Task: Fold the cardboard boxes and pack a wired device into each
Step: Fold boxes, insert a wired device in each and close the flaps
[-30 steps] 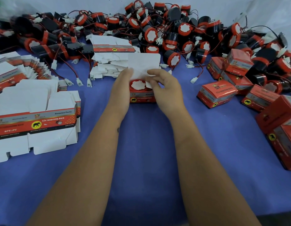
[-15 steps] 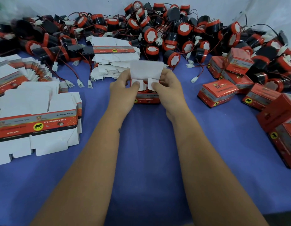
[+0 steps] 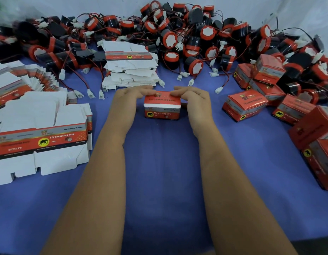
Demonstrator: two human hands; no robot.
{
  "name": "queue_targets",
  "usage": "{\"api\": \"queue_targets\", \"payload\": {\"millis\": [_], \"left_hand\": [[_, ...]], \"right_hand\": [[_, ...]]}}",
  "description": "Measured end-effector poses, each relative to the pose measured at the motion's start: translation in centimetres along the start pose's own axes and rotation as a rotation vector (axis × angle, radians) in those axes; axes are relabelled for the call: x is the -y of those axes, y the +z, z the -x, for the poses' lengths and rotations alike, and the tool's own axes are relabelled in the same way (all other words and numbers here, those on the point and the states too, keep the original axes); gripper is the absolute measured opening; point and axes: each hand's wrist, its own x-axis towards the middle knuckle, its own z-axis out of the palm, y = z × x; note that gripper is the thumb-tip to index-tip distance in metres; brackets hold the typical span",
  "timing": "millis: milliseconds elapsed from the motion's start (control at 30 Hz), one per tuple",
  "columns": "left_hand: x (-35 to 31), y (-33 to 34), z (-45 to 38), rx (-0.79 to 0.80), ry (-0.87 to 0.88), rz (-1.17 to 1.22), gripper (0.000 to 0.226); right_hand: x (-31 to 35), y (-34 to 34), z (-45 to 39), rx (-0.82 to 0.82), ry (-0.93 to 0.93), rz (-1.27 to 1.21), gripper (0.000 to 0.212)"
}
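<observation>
Both hands are on one box [image 3: 162, 107], dead centre on the blue tabletop [image 3: 159, 172]. The left hand [image 3: 131, 100] presses on the box's top left edge, fingers curled over the far side of the lid; the right hand [image 3: 193, 100] mirrors it on the top right edge. Fingertips of the two hands nearly meet over the lid's back edge. The lid is down but not fully home: a white strip shows along the front, between the red top and the printed front panel. Whether a device is inside the box cannot be told, as the lid covers it.

Just behind the hands sits a stack of flat blanks [image 3: 130, 69], white with a red printed band on top. A second, larger stack of blanks [image 3: 41, 140] lies at the left, near the left forearm, and a fanned row of blanks [image 3: 14, 81] sits behind that.

Across the back, a big heap of horns [image 3: 192, 43], black bodies with red rims and white faces, trailing red and black wires with white plugs onto the cloth.

On the right, closed boxes [image 3: 246, 106] pile up loosely, several tilted against each other, well apart from the box in hand.
</observation>
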Motion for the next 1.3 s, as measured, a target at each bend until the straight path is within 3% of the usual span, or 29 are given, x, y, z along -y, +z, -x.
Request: {"api": "queue_targets", "payload": {"millis": [67, 200, 300, 433, 800, 967, 1100, 1300], "left_hand": [[0.1, 0.1, 0.1, -0.008, 0.006, -0.029, 0.023], [0.5, 0.5, 0.2, -0.021, 0.146, -0.268, 0.03], [0.5, 0.5, 0.2, -0.048, 0.191, -0.253, 0.027], [0.4, -0.1, 0.2, 0.041, 0.127, -0.142, 0.035], [1.0, 0.0, 0.0, 0.037, 0.216, -0.286, 0.032], [1.1, 0.2, 0.0, 0.003, 0.217, -0.178, 0.027], [0.9, 0.2, 0.0, 0.02, 0.222, -0.076, 0.031], [0.5, 0.4, 0.2, 0.031, 0.221, -0.062, 0.037]], "right_hand": [[-0.4, -0.1, 0.0, 0.038, -0.072, 0.168, 0.021], [-1.0, 0.1, -0.1, 0.011, -0.255, 0.41, 0.017], [-0.9, -0.2, 0.0, 0.11, -0.2, 0.377, 0.029], [-1.0, -0.8, 0.2, 0.2, -0.146, 0.363, 0.053], [-1.4, -0.2, -0.2, 0.125, -0.226, 0.416, 0.041], [-1.2, 0.0, 0.1, 0.113, -0.272, 0.369, 0.028], [-1.5, 0.1, 0.0, 0.088, -0.277, 0.4, 0.029], [-1.2, 0.7, 0.0, -0.13, -0.465, 0.538, 0.017]]}}
